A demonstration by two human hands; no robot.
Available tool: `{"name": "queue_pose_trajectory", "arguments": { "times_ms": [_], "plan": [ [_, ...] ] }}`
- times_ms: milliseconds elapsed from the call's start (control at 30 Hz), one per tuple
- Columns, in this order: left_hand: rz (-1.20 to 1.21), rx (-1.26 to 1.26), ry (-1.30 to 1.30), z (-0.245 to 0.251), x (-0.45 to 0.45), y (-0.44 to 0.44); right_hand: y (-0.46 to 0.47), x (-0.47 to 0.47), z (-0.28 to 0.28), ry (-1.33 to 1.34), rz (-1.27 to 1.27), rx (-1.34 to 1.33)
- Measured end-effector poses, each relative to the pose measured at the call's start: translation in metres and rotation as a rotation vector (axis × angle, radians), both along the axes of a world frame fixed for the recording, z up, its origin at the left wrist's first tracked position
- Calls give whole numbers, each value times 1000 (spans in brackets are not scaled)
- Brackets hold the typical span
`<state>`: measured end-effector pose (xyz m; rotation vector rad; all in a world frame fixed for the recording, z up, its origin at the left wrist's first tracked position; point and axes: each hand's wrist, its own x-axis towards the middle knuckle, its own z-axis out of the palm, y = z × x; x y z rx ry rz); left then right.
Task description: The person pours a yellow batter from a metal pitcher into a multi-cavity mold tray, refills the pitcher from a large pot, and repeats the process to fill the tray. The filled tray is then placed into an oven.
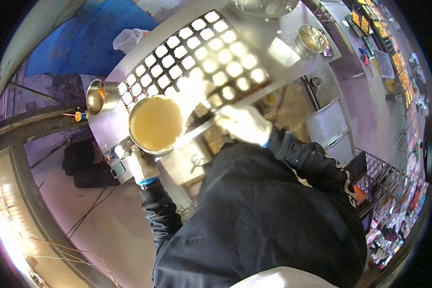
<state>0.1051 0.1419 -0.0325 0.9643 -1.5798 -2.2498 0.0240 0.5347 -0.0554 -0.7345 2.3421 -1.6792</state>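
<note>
My gloved left hand (140, 162) grips the side of a round metal bowl (157, 124) filled with smooth, yellowish liquid. Beyond it, and partly behind its rim, a dark tray (268, 81) lies on the metal table with rows of white, rounded-square pieces. My gloved right hand (243, 124) is by the tray's near edge, to the right of the bowl. Strong glare washes over it and over the gap between hand and bowl, so its fingers and anything in them cannot be made out.
A metal pot (102, 97) stands left of the tray. A large metal bowl (264, 5), a white card-like sheet (283, 52) and a smaller metal bowl (311, 39) are at the far right. Scissors (197, 162) lie on a lower surface near my body.
</note>
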Motion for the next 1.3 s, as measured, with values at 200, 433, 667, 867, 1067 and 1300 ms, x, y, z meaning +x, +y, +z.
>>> {"name": "queue_pose_trajectory", "arguments": {
  "times_ms": [200,433,667,867,1067,1300],
  "plan": [
    [110,266,-51,-27,8,15,-19,4,6,5,129,23],
    [-7,450,108,7,-16,31,-24,-19,6,472,-31,422],
    [126,530,30,34,-7,35,-42,-60,41,914,-164,659],
    [88,482,123,14,18,15,-22,-93,61,725,-225,50],
    [182,430,192,-31,42,-9,-80,-33,115,-516,333,-117],
    [400,413,143,-51,59,-28,-106,-20,117,-742,347,114]
  ]
}}
